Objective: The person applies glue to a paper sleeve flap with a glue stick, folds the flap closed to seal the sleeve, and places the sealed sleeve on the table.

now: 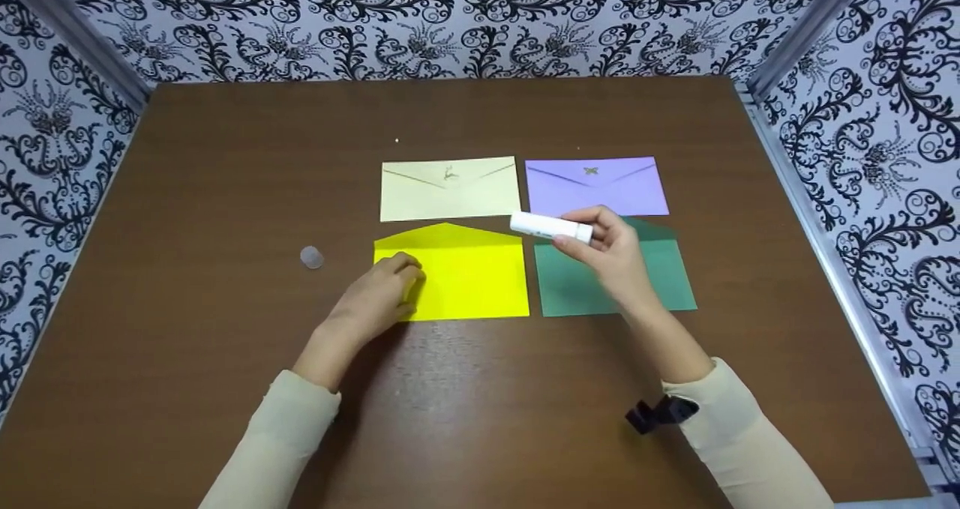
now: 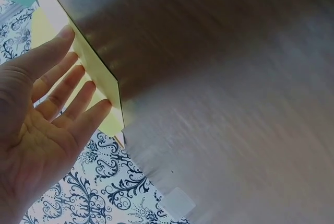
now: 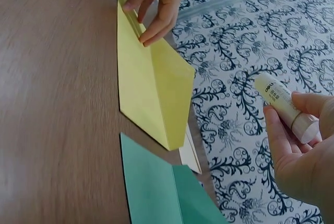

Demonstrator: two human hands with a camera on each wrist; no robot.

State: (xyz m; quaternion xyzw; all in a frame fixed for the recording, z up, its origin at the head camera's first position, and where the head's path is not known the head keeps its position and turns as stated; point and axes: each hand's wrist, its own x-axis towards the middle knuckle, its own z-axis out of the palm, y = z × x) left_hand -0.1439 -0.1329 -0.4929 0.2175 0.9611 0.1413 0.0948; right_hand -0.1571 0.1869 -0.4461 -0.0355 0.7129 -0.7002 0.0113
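Note:
A yellow envelope [image 1: 469,276] lies on the table with its flap spread away from me. My left hand [image 1: 380,295] rests on its left part; in the left wrist view the fingertips [image 2: 86,85] touch the paper, fingers fairly straight. Between thumb and fingers, my right hand [image 1: 615,258] holds a white glue stick [image 1: 551,226], slanted above the gap between the yellow envelope and a green envelope [image 1: 660,273]. Dark print shows on the glue stick in the right wrist view. A small translucent cap [image 1: 311,257] stands left of the yellow envelope.
Behind lie a closed cream envelope [image 1: 450,198] and a closed purple envelope [image 1: 596,190], each with a small gold motif. The brown table [image 1: 225,157] is bordered by patterned black-and-white walls [image 1: 375,22]. A black strap piece [image 1: 660,413] sits at my right cuff.

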